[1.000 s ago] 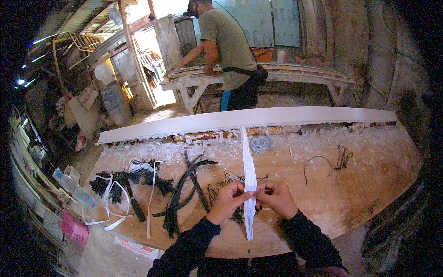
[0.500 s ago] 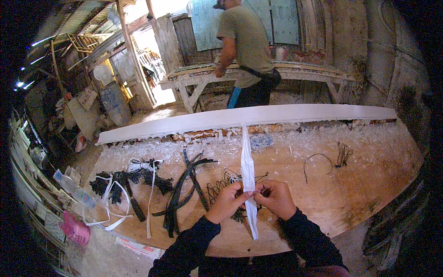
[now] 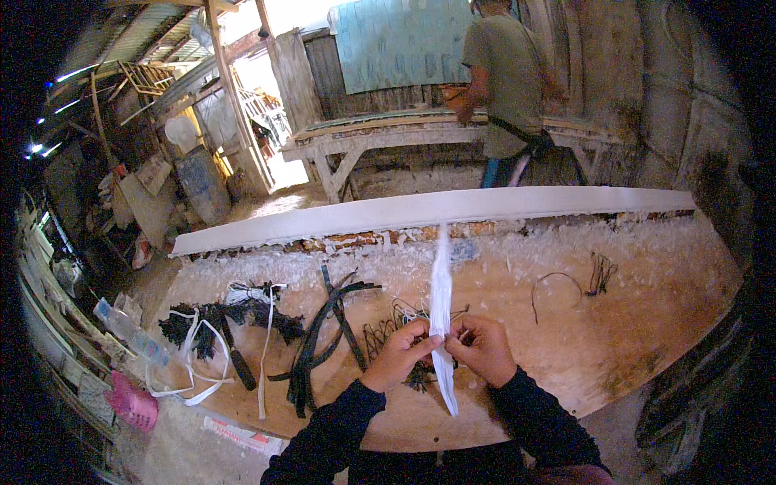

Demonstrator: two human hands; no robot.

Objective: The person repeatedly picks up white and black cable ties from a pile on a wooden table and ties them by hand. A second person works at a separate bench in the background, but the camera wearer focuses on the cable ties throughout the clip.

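Note:
A long, narrow white strip (image 3: 441, 299), creased lengthwise like folded plastic or cloth, is held over the near middle of the wooden table. From its left side my left hand (image 3: 398, 356) pinches it between thumb and fingers. Opposite, my right hand (image 3: 483, 347) has its fingertips closed on the strip's edge at the same height. The lower end hangs free toward me, and the upper end reaches toward the white board. Behind and under my hands lies a tangle of thin dark wire (image 3: 388, 335), partly hidden.
Black strips (image 3: 311, 347), a dark fringed bundle (image 3: 279, 323) and a looped white band (image 3: 194, 364) lie on the left of the table (image 3: 517, 396). Thin wire (image 3: 600, 273) lies right. A long white board (image 3: 339, 222) borders the far side. Beyond, a person (image 3: 505, 89) stands at another bench (image 3: 380, 137).
The strip's upper part has swung slightly right while my hands stay nearly in place. The person beyond has moved right along the far bench.

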